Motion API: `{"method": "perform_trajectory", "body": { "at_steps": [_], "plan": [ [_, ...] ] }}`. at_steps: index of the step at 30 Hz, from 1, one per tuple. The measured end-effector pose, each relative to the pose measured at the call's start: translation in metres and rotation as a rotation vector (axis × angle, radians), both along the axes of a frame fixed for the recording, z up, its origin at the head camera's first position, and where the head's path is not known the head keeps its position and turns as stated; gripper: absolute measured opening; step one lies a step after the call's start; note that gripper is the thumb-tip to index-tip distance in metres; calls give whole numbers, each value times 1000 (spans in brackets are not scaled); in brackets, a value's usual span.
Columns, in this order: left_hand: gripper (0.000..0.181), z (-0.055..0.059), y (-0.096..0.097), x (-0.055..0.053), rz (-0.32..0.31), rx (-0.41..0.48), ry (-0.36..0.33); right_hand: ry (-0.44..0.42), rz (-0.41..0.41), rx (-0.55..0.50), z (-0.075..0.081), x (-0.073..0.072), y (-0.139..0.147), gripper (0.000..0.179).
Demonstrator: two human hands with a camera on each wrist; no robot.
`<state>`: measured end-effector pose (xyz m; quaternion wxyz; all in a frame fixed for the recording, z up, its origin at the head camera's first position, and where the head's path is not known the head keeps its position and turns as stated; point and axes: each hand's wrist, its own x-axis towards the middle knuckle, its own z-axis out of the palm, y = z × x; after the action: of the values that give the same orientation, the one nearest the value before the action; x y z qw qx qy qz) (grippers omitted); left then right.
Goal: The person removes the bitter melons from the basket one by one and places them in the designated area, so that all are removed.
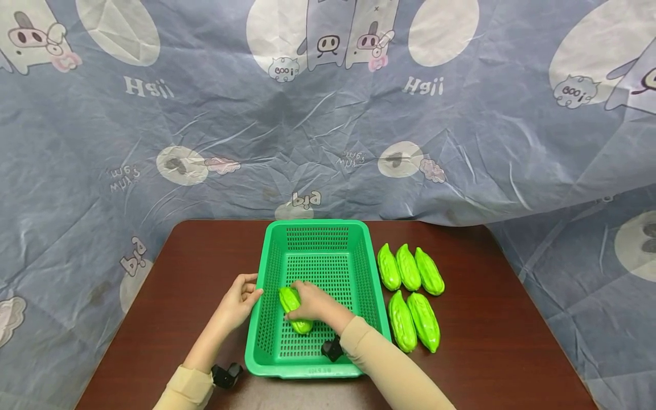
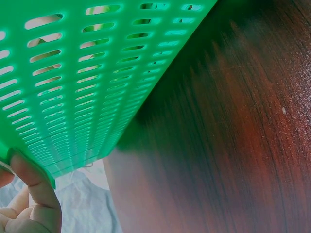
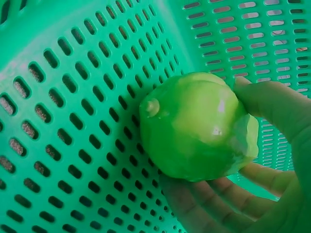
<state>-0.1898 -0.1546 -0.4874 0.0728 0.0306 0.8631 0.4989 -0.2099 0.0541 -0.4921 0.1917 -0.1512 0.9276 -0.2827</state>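
A green plastic basket (image 1: 318, 370) with slotted walls stands on the table. My left hand (image 1: 240, 302) pinches its left rim between thumb and fingers; in the left wrist view the curled fingers (image 2: 36, 187) wrap the rim's edge. Inside the basket, my right hand (image 1: 316, 303) grips a bright green, ridged bitter melon (image 1: 302, 327). The right wrist view shows this bitter melon (image 3: 194, 128) end-on, its stem nub facing the camera, with the thumb on one side and the fingers beneath. It lies close over the slotted basket floor, left of the middle.
Right of the basket lie more bitter melons: three in a back row (image 1: 408, 267) and two in front (image 1: 423, 322). The dark brown table (image 1: 487, 341) reaches back to a grey-blue printed cloth (image 1: 328, 131). Each wrist carries a small black camera (image 1: 227, 375).
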Motion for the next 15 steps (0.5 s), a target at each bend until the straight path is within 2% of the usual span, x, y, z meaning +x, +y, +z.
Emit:
{"method": "perform_trajectory", "body": {
  "at_steps": [15],
  "plan": [
    [42,-1,0,0,0,8,-1,12,-13,-56,9,0,6,76]
  ]
}}
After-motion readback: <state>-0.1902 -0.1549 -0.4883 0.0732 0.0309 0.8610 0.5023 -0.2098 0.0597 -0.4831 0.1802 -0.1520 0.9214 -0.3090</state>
